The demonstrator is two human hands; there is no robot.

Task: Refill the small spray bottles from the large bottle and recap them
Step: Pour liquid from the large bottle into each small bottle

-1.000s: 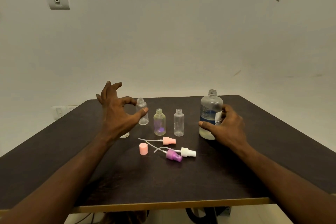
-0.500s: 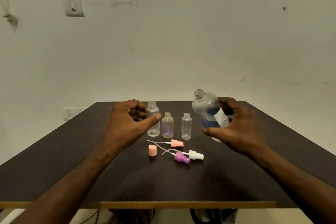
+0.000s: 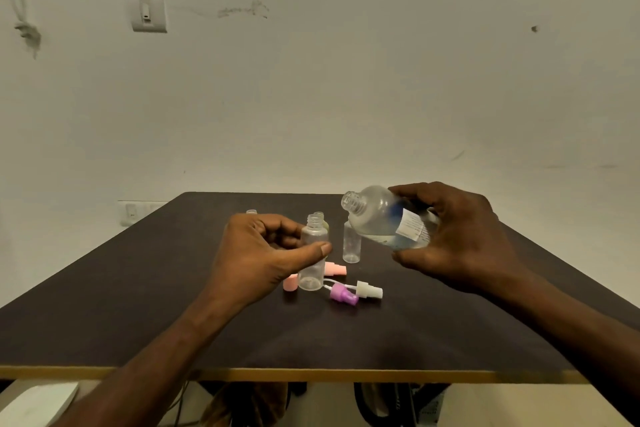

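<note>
Now right hand [image 3: 460,239] grips large bottle [image 3: 384,218] tilted, mouth up-left; left hand [image 3: 256,253] grips upright small bottle [image 3: 313,253].

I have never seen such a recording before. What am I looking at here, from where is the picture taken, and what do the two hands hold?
There is no machine here. A person wears a camera on the head, so you look forward and down at their own two arms over a dark table.

The left hand grips a small clear bottle, open at the top and held upright. The right hand holds the large bottle, uncapped and tilted with its mouth toward the small one.

On the table stand another small clear bottle and a yellowish bottle, mostly hidden. Lying loose are a pink spray head, a white spray head, a purple spray head and a pink cap.
</note>
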